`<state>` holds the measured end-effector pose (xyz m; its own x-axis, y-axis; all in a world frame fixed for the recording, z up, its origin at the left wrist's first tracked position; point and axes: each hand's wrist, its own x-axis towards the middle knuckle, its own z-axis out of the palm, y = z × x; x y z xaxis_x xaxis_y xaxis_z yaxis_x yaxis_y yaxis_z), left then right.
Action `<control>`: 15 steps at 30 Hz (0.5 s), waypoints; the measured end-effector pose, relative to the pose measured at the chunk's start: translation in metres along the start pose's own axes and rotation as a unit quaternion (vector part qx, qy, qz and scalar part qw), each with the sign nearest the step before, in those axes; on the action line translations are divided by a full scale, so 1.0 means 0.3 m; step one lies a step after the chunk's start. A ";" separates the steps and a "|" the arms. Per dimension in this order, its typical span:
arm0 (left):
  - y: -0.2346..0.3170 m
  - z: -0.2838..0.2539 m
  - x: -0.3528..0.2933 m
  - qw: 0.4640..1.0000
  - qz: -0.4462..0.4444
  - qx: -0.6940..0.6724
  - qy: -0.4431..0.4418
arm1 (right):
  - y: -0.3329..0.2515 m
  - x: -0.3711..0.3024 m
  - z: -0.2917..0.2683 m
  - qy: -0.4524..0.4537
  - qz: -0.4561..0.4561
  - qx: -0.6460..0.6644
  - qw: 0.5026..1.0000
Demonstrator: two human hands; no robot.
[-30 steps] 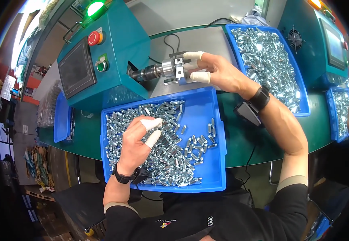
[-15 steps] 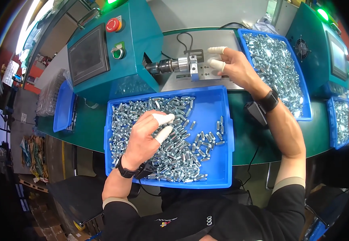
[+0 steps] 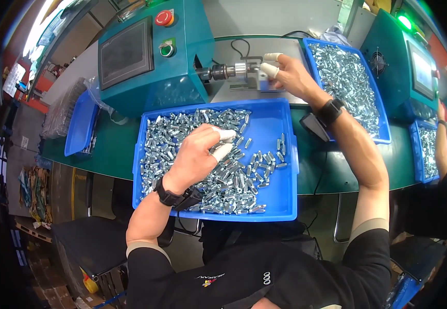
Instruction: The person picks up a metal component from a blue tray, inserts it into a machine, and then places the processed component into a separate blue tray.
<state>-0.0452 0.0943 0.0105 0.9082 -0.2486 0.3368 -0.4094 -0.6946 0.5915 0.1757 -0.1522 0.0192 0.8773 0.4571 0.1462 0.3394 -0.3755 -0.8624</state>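
Note:
My left hand [image 3: 195, 154], with white finger cots on thumb and forefinger, is curled in a pinch over a blue tray [image 3: 280, 198] of small silver hexagonal metal sleeves [image 3: 234, 180]. Whatever lies between its fingertips blends with the sleeves behind. My right hand [image 3: 295, 77], also in finger cots, reaches to a metal holding block [image 3: 263, 81] facing the chuck [image 3: 240, 70] of a teal machine [image 3: 156, 67]. Its thumb and forefinger are drawn together at the block's right end. Anything small they grip there cannot be made out.
A second blue tray [image 3: 383, 123] heaped with metal pieces lies on the right, beside another teal machine [image 3: 403, 67]. At left stands a narrow blue bin [image 3: 79, 126]. A red emergency button [image 3: 164, 18] and a screen [image 3: 126, 52] sit on the near machine.
My right hand has moved left onto the holding block, its fingers closing together. My left hand has shifted slightly right and up over the tray. The whole view has tilted a little.

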 end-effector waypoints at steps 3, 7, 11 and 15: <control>-0.003 0.001 0.004 1.000 0.002 0.003 -0.021 | 0.006 0.023 -0.009 0.016 -0.001 -0.043 0.999; 0.005 0.019 0.005 0.999 -0.001 0.012 -0.053 | -0.009 0.042 -0.016 0.039 -0.018 -0.139 0.989; 0.020 0.034 0.001 0.997 0.021 0.035 -0.069 | -0.060 0.059 0.034 0.067 -0.053 -0.321 0.943; 0.025 0.048 0.036 0.993 0.059 0.063 -0.077 | -0.085 0.066 0.029 0.091 -0.085 -0.368 0.922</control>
<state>-0.0372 0.0767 0.0081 0.8607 -0.4277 0.2762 -0.5091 -0.7305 0.4552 0.1814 -0.1263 0.0400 0.8095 0.4428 0.3857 0.5574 -0.7859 -0.2677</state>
